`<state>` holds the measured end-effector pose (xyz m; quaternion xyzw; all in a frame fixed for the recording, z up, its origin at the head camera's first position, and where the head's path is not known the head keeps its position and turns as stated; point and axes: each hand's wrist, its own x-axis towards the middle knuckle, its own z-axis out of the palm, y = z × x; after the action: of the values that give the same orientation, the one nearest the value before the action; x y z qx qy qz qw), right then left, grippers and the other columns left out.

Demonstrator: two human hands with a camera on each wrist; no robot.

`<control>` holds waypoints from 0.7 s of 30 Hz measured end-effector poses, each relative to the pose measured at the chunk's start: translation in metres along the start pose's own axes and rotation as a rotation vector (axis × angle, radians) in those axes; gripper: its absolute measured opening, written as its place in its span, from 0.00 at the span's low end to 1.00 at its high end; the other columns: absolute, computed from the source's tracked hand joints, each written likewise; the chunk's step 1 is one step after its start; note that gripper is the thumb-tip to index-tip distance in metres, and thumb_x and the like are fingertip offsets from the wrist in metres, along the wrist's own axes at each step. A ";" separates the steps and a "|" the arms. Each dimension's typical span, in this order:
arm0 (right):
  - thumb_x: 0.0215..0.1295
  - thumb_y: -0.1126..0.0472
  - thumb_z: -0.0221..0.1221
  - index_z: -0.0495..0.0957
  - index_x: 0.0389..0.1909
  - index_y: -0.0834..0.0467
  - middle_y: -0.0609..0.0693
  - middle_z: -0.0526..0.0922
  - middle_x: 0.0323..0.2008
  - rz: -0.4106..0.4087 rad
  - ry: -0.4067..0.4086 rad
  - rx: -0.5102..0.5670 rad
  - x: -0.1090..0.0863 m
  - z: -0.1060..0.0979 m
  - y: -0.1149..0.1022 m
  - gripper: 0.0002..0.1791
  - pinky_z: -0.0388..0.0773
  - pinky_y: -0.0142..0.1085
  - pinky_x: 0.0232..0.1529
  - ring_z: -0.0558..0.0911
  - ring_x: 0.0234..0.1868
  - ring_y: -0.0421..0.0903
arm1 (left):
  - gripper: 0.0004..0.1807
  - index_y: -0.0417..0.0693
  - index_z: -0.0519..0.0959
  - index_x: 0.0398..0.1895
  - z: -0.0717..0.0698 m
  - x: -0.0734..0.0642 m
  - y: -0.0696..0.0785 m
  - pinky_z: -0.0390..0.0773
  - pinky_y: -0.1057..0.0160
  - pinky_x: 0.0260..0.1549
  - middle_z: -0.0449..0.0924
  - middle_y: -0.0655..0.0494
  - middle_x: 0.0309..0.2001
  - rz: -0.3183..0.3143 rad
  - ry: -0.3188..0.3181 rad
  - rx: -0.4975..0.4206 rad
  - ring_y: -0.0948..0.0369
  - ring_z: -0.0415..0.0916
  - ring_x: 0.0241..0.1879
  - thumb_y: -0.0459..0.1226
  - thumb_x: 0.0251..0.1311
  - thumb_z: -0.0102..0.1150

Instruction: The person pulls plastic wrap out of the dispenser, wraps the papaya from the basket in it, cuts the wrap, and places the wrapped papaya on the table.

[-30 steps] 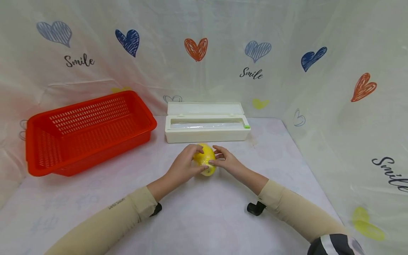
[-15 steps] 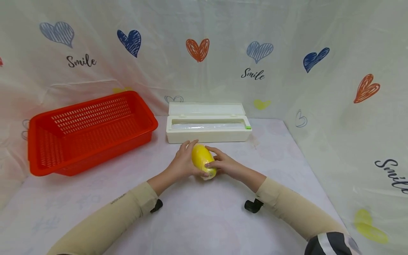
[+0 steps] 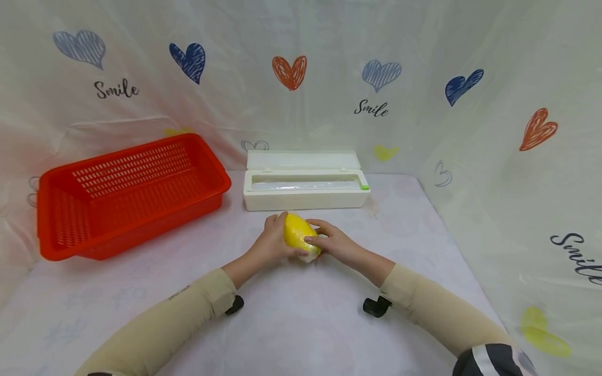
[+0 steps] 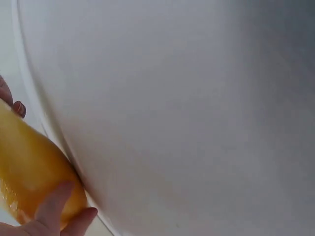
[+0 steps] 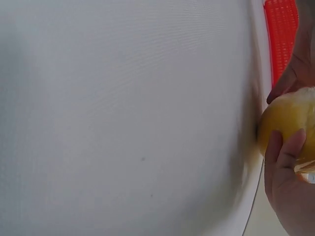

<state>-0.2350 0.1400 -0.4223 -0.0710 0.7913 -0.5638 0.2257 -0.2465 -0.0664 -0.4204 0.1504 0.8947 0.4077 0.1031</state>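
A yellow, oval fruit (image 3: 297, 230), shiny with clear film, is held between both hands close over the table. Its lower end, by the thumbs, looks pale and crumpled. My left hand (image 3: 270, 243) grips it from the left, thumb near the lower end and fingers around the far side. From the right, my right hand (image 3: 337, 243) pinches it, its thumb lying across the front. In the left wrist view, fingers (image 4: 51, 206) press on the smooth yellow skin. The right wrist view shows the fruit (image 5: 285, 118) with a hand on either side.
Behind the hands stands a white cling film box (image 3: 305, 200), lid raised, with clear film inside and a green piece at its right end. A red plastic basket (image 3: 136, 230) sits at the left. A printed sheet (image 3: 324, 125) hangs behind the table (image 3: 301, 318).
The fruit has been turned in the hands, its lower end shifting slightly right. My left fingers moved from its top to its far left side; both hands stay around it.
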 end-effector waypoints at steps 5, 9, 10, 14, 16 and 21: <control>0.70 0.50 0.57 0.60 0.71 0.62 0.61 0.76 0.54 0.060 0.074 0.017 0.000 -0.001 0.001 0.35 0.81 0.38 0.42 0.80 0.38 0.48 | 0.52 0.38 0.57 0.73 -0.003 0.000 0.002 0.65 0.48 0.62 0.57 0.35 0.66 -0.060 0.056 -0.022 0.43 0.65 0.61 0.44 0.49 0.76; 0.71 0.51 0.57 0.65 0.68 0.61 0.59 0.75 0.57 0.060 0.104 -0.005 0.000 -0.005 0.002 0.30 0.82 0.39 0.41 0.80 0.38 0.49 | 0.46 0.40 0.56 0.74 -0.010 0.002 0.000 0.65 0.48 0.63 0.58 0.36 0.65 -0.116 0.065 -0.095 0.45 0.64 0.61 0.46 0.58 0.68; 0.70 0.51 0.58 0.67 0.67 0.60 0.59 0.74 0.58 0.062 0.122 -0.019 0.000 -0.006 0.002 0.30 0.82 0.39 0.42 0.79 0.40 0.50 | 0.44 0.41 0.55 0.74 -0.012 0.002 -0.001 0.68 0.50 0.61 0.59 0.37 0.64 -0.134 0.074 -0.128 0.45 0.64 0.59 0.47 0.61 0.66; 0.62 0.52 0.66 0.69 0.67 0.55 0.58 0.73 0.61 0.064 0.222 -0.091 0.000 -0.013 0.002 0.33 0.78 0.43 0.51 0.78 0.51 0.53 | 0.30 0.40 0.65 0.70 -0.022 0.007 -0.004 0.79 0.53 0.49 0.64 0.40 0.59 -0.146 0.123 -0.327 0.48 0.70 0.51 0.44 0.69 0.56; 0.58 0.54 0.69 0.68 0.67 0.56 0.60 0.74 0.61 0.049 0.265 -0.092 0.001 -0.016 0.002 0.36 0.76 0.45 0.54 0.77 0.54 0.54 | 0.21 0.40 0.72 0.63 -0.026 0.010 -0.004 0.81 0.53 0.44 0.67 0.41 0.58 -0.121 0.145 -0.429 0.48 0.73 0.48 0.40 0.71 0.53; 0.54 0.62 0.72 0.69 0.66 0.58 0.59 0.75 0.59 -0.015 0.353 -0.094 0.006 -0.021 0.002 0.37 0.77 0.44 0.53 0.79 0.51 0.54 | 0.12 0.39 0.74 0.53 -0.028 0.016 -0.004 0.81 0.52 0.46 0.69 0.41 0.58 -0.110 0.156 -0.563 0.47 0.76 0.46 0.33 0.69 0.54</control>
<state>-0.2491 0.1565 -0.4199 0.0130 0.8435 -0.5316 0.0754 -0.2709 -0.0834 -0.4065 0.0354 0.7584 0.6441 0.0937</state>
